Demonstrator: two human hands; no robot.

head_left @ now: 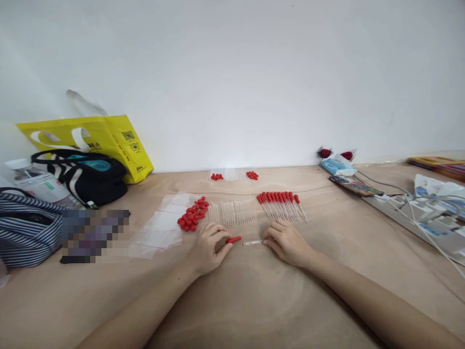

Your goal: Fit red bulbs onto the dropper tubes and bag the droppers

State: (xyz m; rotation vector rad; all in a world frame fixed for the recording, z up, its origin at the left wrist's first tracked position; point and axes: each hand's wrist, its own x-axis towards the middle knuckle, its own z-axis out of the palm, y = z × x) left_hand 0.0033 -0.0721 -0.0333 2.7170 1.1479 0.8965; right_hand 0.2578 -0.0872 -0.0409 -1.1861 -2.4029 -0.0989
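Between thumb and fingers, my left hand [212,246] holds a red rubber bulb [234,239], its narrow end pointing right. My right hand [286,241] pinches a clear glass tube [253,242] by its right end, level with the bulb. A small gap separates bulb and tube. Beyond my left hand lies a pile of red bulbs [192,214]. A row of bare glass tubes [232,212] is laid out behind both hands. To its right, several droppers [279,201] lie side by side, red bulbs on their far ends.
Clear plastic bags [160,225] lie left of the pile. Near the wall are more bagged red bulbs [252,175]. A yellow bag [134,150], a black bag [112,182] and a striped pouch [31,232] stand left. At right is a power strip [417,218] with cables.
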